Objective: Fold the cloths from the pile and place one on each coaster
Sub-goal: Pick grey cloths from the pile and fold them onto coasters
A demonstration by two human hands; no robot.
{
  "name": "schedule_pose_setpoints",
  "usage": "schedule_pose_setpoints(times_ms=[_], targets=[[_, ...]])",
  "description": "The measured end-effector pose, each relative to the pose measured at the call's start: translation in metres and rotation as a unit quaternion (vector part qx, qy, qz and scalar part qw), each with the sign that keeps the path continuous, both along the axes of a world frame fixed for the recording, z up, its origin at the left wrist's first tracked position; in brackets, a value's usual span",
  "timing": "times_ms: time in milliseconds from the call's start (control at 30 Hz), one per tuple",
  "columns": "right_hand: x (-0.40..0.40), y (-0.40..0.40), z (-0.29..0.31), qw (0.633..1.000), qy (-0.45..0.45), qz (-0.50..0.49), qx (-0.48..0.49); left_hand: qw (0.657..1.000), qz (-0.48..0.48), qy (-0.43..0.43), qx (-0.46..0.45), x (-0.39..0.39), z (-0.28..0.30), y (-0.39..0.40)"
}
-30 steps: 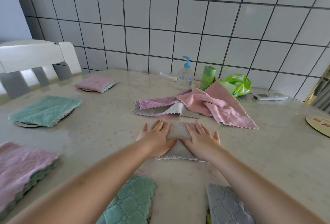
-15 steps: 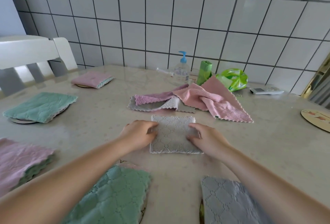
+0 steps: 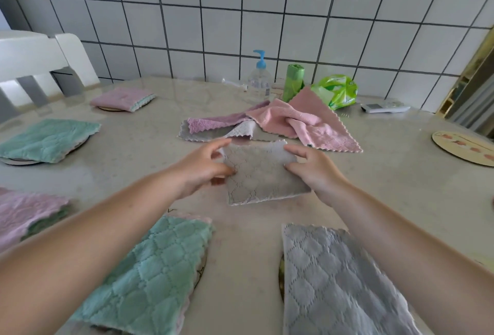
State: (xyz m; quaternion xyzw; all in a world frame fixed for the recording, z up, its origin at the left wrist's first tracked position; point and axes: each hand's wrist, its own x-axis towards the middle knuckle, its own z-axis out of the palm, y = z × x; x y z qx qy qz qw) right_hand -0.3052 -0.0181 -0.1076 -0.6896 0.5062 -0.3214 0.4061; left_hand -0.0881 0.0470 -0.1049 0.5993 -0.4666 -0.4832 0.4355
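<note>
The folded grey cloth (image 3: 263, 171) sits mid-bench, its far edge lifted and its near edge down on the surface; the left hand (image 3: 205, 167) pinches its left side between thumb and curled fingers; the right hand (image 3: 311, 167) grips its right side the same way, thumb on top. Nearest the camera, a green cloth (image 3: 144, 278) and a second grey cloth (image 3: 339, 284) each lie folded over a coaster whose rim barely shows; at the left edge a pink cloth (image 3: 24, 214) lies folded with green beneath it. Farther left, a folded teal cloth (image 3: 48, 139) covers a round coaster (image 3: 18, 161); beyond it a small pink cloth (image 3: 121, 96) covers another. Just behind the hands lies the pile (image 3: 270, 124), loose pink, mauve and grey cloths overlapping. At the right edge a bare coaster (image 3: 465, 147) lies well apart. By the tiled wall (image 3: 294, 13) stand a pump bottle (image 3: 258, 78), a green roll (image 3: 294, 82), a green packet (image 3: 335, 91) and a remote (image 3: 385, 107); a white chair (image 3: 40, 62) stands far left.
</note>
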Motion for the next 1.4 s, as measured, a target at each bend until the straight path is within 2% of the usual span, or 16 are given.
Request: schedule_pose_setpoints(times_ms=[167,367,600,700,867,1067,1267,1400], targets=[[-0.046,0.02,0.004,1.0,-0.027,-0.01,-0.007,0.998,-0.046,0.03,0.008,-0.037,0.022,0.013],[-0.13,0.057,0.006,0.998,-0.038,-0.035,0.022,0.989,-0.14,-0.054,0.01,-0.097,0.027,0.021],[-0.22,0.104,0.007,0.994,0.03,-0.1,0.034,0.962,-0.22,-0.16,-0.011,-0.182,0.024,0.023],[-0.257,0.118,0.008,0.99,0.049,-0.127,0.025,0.953,-0.24,-0.18,-0.03,-0.219,0.025,0.022],[-0.308,0.138,0.005,0.982,0.051,-0.167,0.067,0.94,-0.285,-0.186,-0.04,-0.27,0.02,0.023],[-0.332,0.151,-0.004,0.976,-0.004,-0.196,0.09,0.929,-0.313,-0.193,-0.043,-0.297,0.012,0.026],[-0.337,0.152,-0.005,0.977,0.022,-0.201,0.064,0.928,-0.305,-0.204,-0.065,-0.306,0.005,0.021],[-0.337,0.154,-0.007,0.976,0.065,-0.202,0.048,0.912,-0.298,-0.267,-0.095,-0.308,-0.003,0.016]])
